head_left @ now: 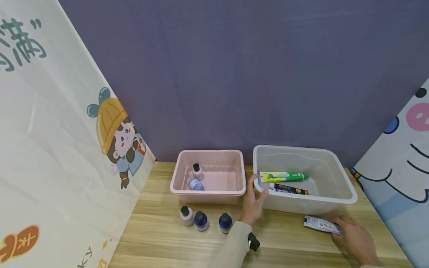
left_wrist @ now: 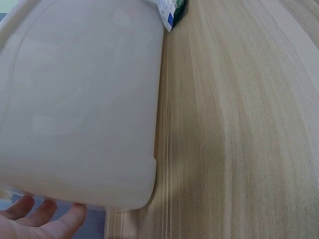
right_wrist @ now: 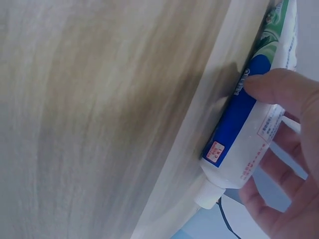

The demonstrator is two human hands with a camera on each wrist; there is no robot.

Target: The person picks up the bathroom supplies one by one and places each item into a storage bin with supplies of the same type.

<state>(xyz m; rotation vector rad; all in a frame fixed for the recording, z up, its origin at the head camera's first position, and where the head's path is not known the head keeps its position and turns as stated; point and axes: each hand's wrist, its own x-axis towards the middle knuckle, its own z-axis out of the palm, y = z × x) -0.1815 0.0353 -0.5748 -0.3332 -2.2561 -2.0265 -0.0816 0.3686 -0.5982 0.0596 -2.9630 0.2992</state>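
My left hand (head_left: 253, 203) grips the front left corner of a white plastic bin (head_left: 303, 203). In the left wrist view its fingertips (left_wrist: 75, 211) touch the bin's end wall. Inside the bin lie a green-and-yellow toothpaste tube (head_left: 283, 176) and a black tube (head_left: 291, 189), with a blue-marked item partly hidden under the black one. Just in front of the bin, my right hand (head_left: 355, 238) pinches a toothpaste tube (right_wrist: 239, 119) between thumb and fingers, low over the table. This tube is white, blue and green, its white cap (right_wrist: 209, 194) pointing toward the table edge.
Left of the white bin stands a pink bin (head_left: 207, 197) holding two small bottles. On the wooden table (head_left: 157, 238) in front of it are a pale pink bottle (head_left: 186, 216) and two dark blue bottles (head_left: 201, 221). A grey-blue panel (head_left: 234, 82) rises behind.
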